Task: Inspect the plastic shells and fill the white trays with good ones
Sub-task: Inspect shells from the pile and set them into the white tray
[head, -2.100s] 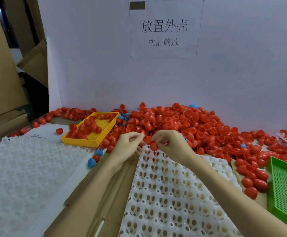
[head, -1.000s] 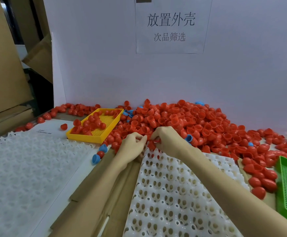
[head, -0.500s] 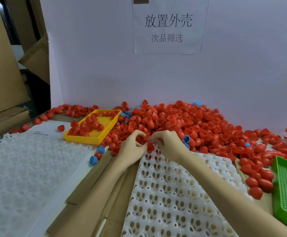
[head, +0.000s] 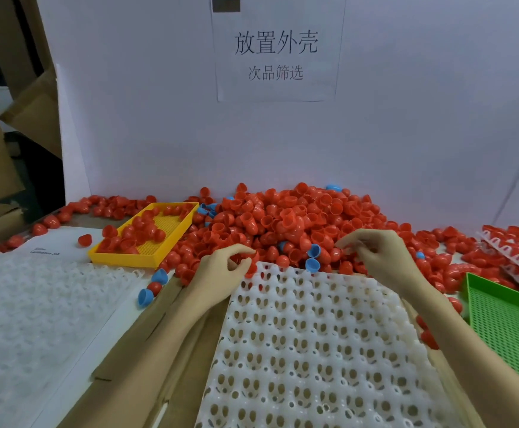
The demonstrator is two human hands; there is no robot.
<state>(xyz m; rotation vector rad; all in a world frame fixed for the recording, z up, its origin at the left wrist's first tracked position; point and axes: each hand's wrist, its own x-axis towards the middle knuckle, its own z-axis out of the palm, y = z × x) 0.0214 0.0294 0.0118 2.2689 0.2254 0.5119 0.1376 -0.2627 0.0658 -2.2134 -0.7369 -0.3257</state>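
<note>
We work at a surface (head: 171, 341) lined with brown cardboard, and nearly all of its far half is buried under the big heap of red plastic half-shells (head: 298, 220) piled against the white backboard. Directly before us lies the white perforated plastic tray (head: 314, 350), its pockets bare as far as we see, its far edge touching the foot of the heap. A second white tray (head: 36, 304) sits to the left, a green mesh basket (head: 511, 322) near right, and a yellow mesh basket (head: 147, 233) holding some red shells far left.

Our left hand (head: 221, 270) rests at the tray's far left corner, fingers curled round a red shell (head: 247, 257) there. Our right hand (head: 378, 254) hovers at the heap's near edge with thumb and fingertips drawn together; we cannot tell whether that grip has anything in it.

We judge the step to be picking and checking single shells. To do it well, we take shells from the heap's near rim so nothing slides onto the tray, turn each one to see rim and dome, then seat good ones rim-consistent in the far row first, working towards us. The stray blue plastic shells (head: 312, 257) just beyond the tray edge are probably best kept out of the pockets.
</note>
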